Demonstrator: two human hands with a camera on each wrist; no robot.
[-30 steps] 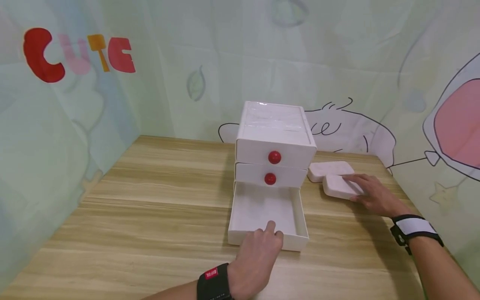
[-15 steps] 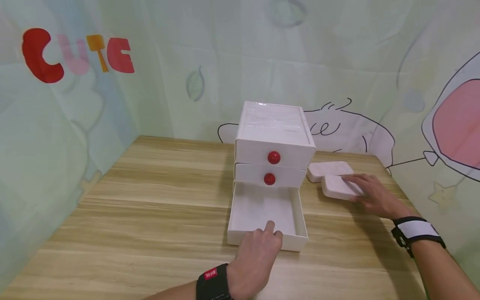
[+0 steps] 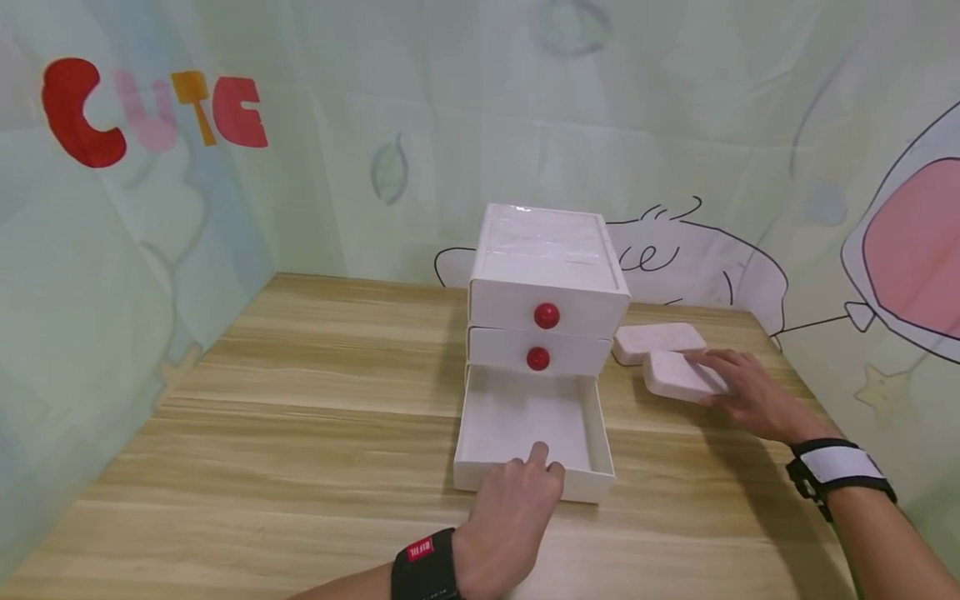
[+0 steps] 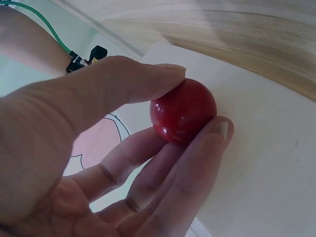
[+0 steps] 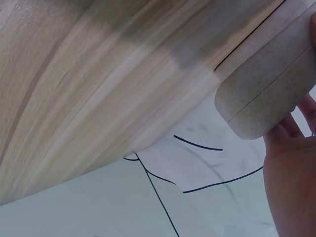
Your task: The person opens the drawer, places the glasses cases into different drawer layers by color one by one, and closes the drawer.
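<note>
A white cabinet (image 3: 551,242) stands on the wooden table, its bottom drawer (image 3: 588,486) pulled out and its upper two drawers closed. My left hand (image 3: 501,529) is at the bottom drawer's front. In the left wrist view its thumb and fingers pinch that drawer's round red knob (image 4: 183,111). Nothing lies in the visible part of the drawer. To the right, my right hand (image 3: 750,402) grips a white rounded bar (image 3: 677,375), like a bar of soap, its fingers on top and thumb at the near side. The bar's seamed edge (image 5: 266,94) shows in the right wrist view.
A second white bar (image 3: 651,340) lies just behind the held one, beside the cabinet. Printed cloth walls (image 3: 337,167) close off the back and both sides of the table (image 3: 300,433). Red knobs (image 3: 547,316) stick out from the upper drawers.
</note>
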